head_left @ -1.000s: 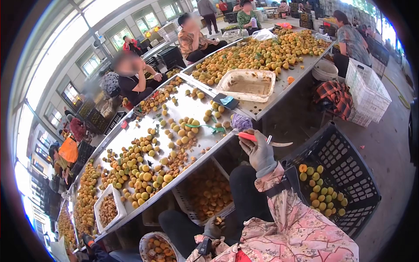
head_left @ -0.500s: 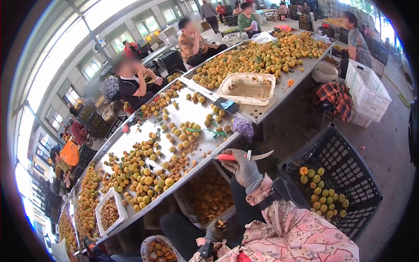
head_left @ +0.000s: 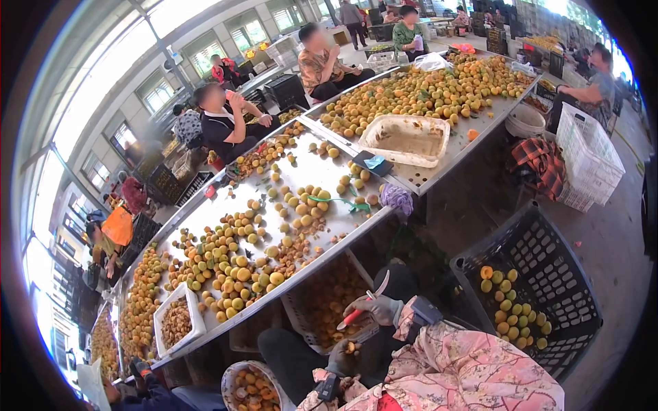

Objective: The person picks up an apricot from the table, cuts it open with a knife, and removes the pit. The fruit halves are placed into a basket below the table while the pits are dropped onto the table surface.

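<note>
From the head camera, the person sits at the edge of a long steel table (head_left: 226, 209). The right hand (head_left: 379, 308), gloved, has its fingers wrapped round the red handle of a small paring knife (head_left: 363, 306), blade pointing up. The left hand (head_left: 345, 355), also gloved, sits low by the lap with its fingers cupped round a piece of apricot (head_left: 351, 348).

By the look of it, the work is partway through. A crate of cut apricot halves (head_left: 329, 301) under the table edge is well filled. Many whole apricots (head_left: 236, 264) lie loose on the table, and more wait in the black crate (head_left: 534, 274) to the right.
</note>
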### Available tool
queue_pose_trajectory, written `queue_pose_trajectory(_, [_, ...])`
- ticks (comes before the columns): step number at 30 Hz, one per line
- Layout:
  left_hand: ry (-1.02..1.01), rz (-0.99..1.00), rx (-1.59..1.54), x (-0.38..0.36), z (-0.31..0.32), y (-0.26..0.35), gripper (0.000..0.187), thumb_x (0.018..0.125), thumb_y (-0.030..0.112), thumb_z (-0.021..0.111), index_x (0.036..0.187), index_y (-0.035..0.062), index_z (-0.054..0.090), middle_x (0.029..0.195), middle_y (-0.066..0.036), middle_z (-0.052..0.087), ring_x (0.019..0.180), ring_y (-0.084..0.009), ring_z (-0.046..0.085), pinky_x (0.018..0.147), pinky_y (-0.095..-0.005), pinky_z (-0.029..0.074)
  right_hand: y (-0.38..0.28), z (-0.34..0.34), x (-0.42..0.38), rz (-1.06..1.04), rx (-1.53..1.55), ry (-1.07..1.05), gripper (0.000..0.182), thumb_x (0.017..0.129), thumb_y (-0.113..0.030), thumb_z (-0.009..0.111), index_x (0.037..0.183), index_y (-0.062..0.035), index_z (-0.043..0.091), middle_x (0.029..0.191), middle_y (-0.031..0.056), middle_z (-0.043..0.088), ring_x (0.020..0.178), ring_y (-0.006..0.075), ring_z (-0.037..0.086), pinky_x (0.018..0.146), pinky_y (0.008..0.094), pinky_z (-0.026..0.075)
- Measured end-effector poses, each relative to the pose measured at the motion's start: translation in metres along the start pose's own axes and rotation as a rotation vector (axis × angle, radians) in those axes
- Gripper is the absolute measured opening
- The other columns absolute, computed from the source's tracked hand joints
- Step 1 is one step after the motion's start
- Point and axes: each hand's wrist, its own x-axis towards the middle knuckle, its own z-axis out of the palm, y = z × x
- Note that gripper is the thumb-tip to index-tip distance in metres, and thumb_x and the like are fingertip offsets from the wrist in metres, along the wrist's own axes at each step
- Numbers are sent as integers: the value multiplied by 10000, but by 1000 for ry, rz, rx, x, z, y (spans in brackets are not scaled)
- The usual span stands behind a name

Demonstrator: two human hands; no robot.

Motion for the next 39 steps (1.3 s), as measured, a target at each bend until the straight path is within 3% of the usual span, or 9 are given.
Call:
queue_pose_trajectory(1, [-17,-88,-229,2,-3,-1,255,928,286,465,1055,77,536,863,-95,613,634,-178,527,586,-299,440,-1,1,-1,13,68,55,344,927,-293,531,1110,-9,594,1105,143,624,984,249,628,901,379,505])
queue_pose_trajectory(4, [143,-131,-321,7,-3,-2,237,920,230,476,1091,72,520,897,-101,612,658,-185,545,610,-333,458,-9,8,-10,5,105,69,349,927,-294,530,1119,-10,592,1103,142,626,984,245,628,900,367,503])
queue_pose_trajectory(11, [108,-151,-389,4,2,5,250,910,202,490,1105,49,526,925,-111,607,675,-208,562,624,-359,475,-3,4,-7,-21,57,42,346,922,-292,541,1109,-7,600,1096,149,630,970,243,632,885,359,509])
queue_pose_trajectory(13, [70,-270,-477,12,-9,0,263,915,229,486,1099,48,534,897,-112,609,651,-213,560,594,-351,467,0,2,-3,-16,18,64,330,917,-275,552,1092,-1,610,1077,157,637,967,253,634,881,370,515])
queue_pose_trajectory(19, [114,-304,-417,10,-9,2,299,925,313,473,1077,64,536,780,-98,610,599,-205,549,555,-327,441,-4,13,-6,-4,22,69,315,921,-252,545,1070,16,614,1063,178,637,952,289,639,880,408,520])
queue_pose_trajectory(28, [160,-322,-246,3,0,8,450,943,472,408,1105,66,514,785,-105,624,568,-205,517,554,-345,431,2,10,-2,-14,34,62,300,927,-231,534,1065,23,617,1057,182,638,947,291,640,881,401,519])
queue_pose_trajectory(39, [140,-315,-248,2,3,10,469,946,489,389,1108,68,519,807,-123,634,568,-211,516,563,-349,430,5,6,-2,-32,-30,71,292,936,-225,523,1056,22,624,1066,157,632,990,268,619,886,375,516])
